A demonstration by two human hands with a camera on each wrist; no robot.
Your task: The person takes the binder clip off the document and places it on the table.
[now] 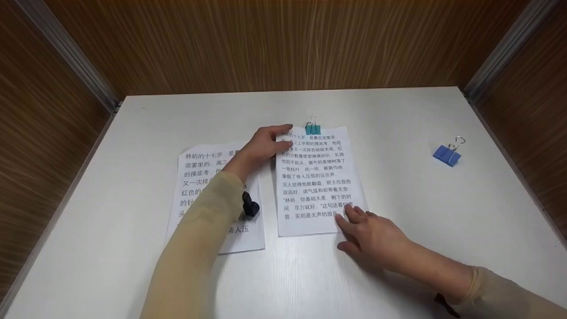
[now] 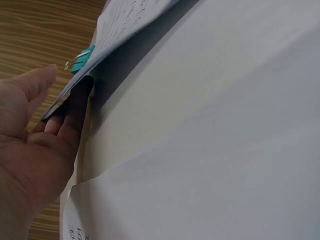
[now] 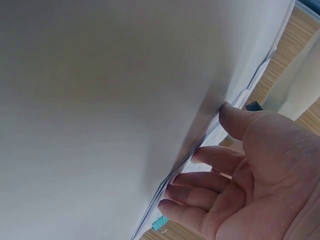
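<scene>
A stack of printed paper sheets lies in the middle of the white table, with a teal binder clip on its top edge. My left hand holds the stack's upper left corner. In the left wrist view the corner sits between its digits, with some fingers under the sheets. Along the lower right edge, my right hand touches the stack with relaxed fingers. Its thumb is near the table, and the right wrist view shows the fingertips against the sheet edges.
A second stack of printed sheets lies to the left, partly under my left forearm. A blue binder clip rests on the right of the table. Wood-grain panels stand along the back and both sides.
</scene>
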